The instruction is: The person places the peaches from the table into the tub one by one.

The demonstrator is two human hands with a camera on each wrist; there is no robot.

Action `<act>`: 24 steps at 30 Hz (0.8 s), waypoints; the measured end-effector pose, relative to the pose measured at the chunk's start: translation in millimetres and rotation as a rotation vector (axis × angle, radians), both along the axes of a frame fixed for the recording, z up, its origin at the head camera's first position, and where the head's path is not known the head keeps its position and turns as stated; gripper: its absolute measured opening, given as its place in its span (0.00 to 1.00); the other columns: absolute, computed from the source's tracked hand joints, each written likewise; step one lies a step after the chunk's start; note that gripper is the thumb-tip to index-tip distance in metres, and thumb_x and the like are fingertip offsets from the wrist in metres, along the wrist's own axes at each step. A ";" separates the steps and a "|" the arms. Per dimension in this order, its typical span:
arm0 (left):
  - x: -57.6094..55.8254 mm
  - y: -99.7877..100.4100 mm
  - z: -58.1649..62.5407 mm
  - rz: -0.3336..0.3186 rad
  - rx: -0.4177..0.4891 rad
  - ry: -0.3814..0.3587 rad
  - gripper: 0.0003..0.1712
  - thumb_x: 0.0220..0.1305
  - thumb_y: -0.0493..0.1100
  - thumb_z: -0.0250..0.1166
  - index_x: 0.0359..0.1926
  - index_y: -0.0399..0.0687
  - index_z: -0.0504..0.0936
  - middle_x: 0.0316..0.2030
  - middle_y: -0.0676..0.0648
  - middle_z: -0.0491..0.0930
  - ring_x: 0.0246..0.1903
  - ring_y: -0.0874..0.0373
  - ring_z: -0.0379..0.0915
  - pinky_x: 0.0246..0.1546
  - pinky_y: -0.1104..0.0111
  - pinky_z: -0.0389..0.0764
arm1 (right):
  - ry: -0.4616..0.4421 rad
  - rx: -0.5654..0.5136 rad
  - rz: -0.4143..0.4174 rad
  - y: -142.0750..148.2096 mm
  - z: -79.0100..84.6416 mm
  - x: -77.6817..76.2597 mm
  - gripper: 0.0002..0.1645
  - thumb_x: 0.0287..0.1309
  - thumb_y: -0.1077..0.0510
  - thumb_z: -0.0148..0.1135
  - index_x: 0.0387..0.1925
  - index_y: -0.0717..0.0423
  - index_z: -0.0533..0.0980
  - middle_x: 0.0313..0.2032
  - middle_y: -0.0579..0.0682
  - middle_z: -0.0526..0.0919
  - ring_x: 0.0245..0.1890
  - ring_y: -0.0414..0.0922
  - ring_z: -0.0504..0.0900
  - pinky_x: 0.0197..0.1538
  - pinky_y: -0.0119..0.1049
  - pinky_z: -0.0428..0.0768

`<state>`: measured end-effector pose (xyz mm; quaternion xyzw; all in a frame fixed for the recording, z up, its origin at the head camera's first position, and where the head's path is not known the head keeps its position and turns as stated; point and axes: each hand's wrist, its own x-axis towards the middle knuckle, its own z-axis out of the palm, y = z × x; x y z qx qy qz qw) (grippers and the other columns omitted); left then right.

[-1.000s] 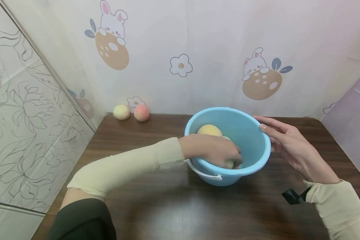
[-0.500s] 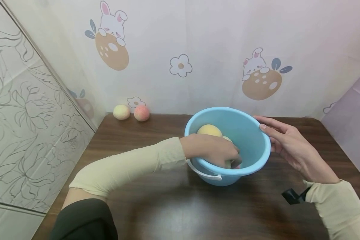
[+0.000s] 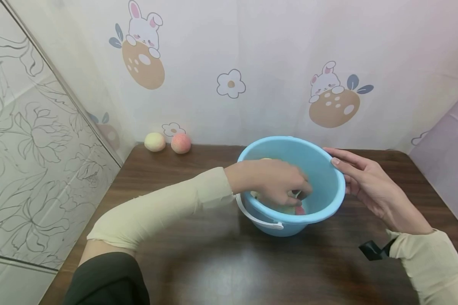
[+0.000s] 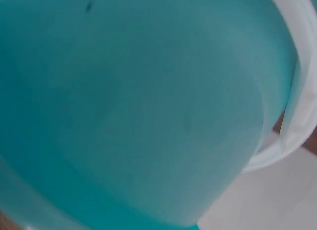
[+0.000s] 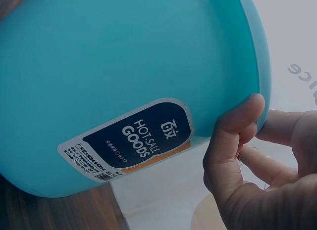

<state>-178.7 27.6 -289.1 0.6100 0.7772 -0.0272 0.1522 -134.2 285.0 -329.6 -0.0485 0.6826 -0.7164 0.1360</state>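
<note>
A light-blue bucket (image 3: 322,186) stands tilted on the table, its mouth facing me. Reaching down inside it, my left hand (image 3: 276,180) bends its fingers over pale yellow round fruit, mostly hidden beneath the hand. A pink piece of fruit (image 3: 299,210) shows just below the fingertips. A pale patch is visible between thumb and fingers, and I cannot tell whether the hand grips it. My right hand (image 3: 370,182) holds the bucket's right rim, pinched between thumb and fingers. The right wrist view shows that thumb (image 5: 247,114) at the rim; the left wrist view shows only bucket wall and white handle (image 4: 302,67).
At the back left of the brown table (image 3: 210,262) sit two peach-like fruits, one pale yellow (image 3: 154,142) and one pink (image 3: 181,143). Behind them rises a rabbit-patterned wall cover (image 3: 267,106). The white handle (image 3: 257,220) hangs at the bucket's front left.
My left hand has risen a little inside the bucket and now covers most of the yellow fruit at the back. My right hand and the bucket have stayed nearly still.
</note>
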 end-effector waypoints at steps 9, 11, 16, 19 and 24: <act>-15.4 -12.7 19.4 0.032 0.091 0.083 0.12 0.76 0.51 0.56 0.51 0.58 0.82 0.48 0.54 0.81 0.48 0.61 0.71 0.51 0.69 0.73 | -0.003 -0.008 0.003 0.0 1.3 -0.6 0.25 0.77 0.60 0.54 0.71 0.45 0.73 0.52 0.43 0.89 0.37 0.46 0.92 0.39 0.42 0.90; -18.5 -16.3 23.0 0.049 0.108 0.096 0.11 0.76 0.52 0.57 0.50 0.58 0.82 0.48 0.54 0.80 0.49 0.61 0.71 0.52 0.68 0.73 | 0.000 -0.004 0.000 -0.2 0.9 0.0 0.25 0.77 0.60 0.54 0.71 0.45 0.73 0.51 0.43 0.89 0.36 0.46 0.92 0.39 0.41 0.90; -26.6 -27.5 31.8 0.089 0.178 0.136 0.12 0.75 0.51 0.58 0.49 0.55 0.83 0.47 0.54 0.81 0.51 0.59 0.71 0.53 0.66 0.75 | -0.002 0.020 -0.019 -1.0 0.0 1.1 0.25 0.77 0.59 0.56 0.71 0.44 0.73 0.49 0.44 0.89 0.32 0.44 0.90 0.37 0.40 0.90; -31.3 -35.5 35.8 0.119 0.219 0.153 0.11 0.74 0.51 0.59 0.49 0.54 0.84 0.48 0.53 0.81 0.52 0.58 0.71 0.53 0.66 0.75 | -0.003 0.027 -0.029 -1.4 -0.6 1.7 0.25 0.76 0.58 0.57 0.71 0.44 0.73 0.48 0.44 0.89 0.31 0.44 0.90 0.36 0.40 0.90; -40.7 -47.9 37.7 0.161 0.281 0.171 0.12 0.74 0.49 0.58 0.50 0.52 0.84 0.48 0.49 0.81 0.52 0.56 0.72 0.53 0.65 0.76 | -0.006 0.031 -0.039 -1.4 -1.5 2.7 0.25 0.76 0.58 0.57 0.71 0.44 0.73 0.48 0.43 0.88 0.32 0.44 0.90 0.37 0.40 0.90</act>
